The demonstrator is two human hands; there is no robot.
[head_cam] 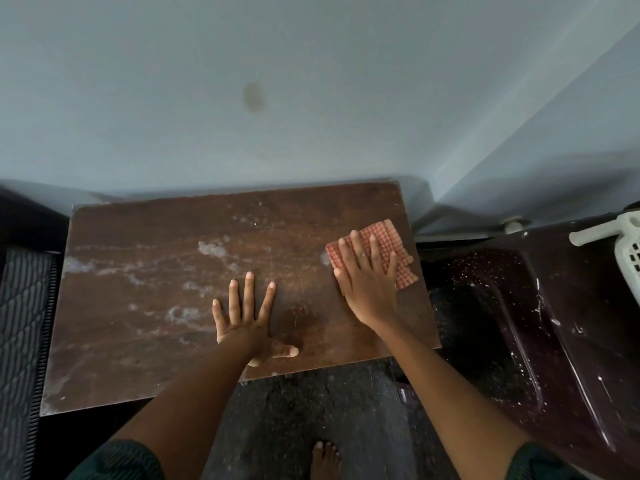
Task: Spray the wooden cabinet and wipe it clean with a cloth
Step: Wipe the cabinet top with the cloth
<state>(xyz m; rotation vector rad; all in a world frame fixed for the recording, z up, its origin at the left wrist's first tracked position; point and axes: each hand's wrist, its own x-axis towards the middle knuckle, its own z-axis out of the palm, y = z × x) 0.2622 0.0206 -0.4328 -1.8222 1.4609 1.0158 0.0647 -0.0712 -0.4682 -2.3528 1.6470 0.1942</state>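
The wooden cabinet (145, 341) shows its brown top from above, with whitish wet streaks and foam patches across the left and middle. My right hand (367, 282) presses flat on a red-and-white checked cloth (398, 247) near the top's right edge. Fingers spread, my left hand (246, 317) rests palm-down on the bare wood near the front edge, holding nothing. No spray bottle is in view.
A pale blue wall (311, 81) stands right behind the cabinet. A dark maroon plastic chair (554, 323) sits close on the right, with a white basket (627, 251) at its far edge. A dark ribbed object (20, 323) is on the left. My bare foot (325, 459) stands on the dark floor.
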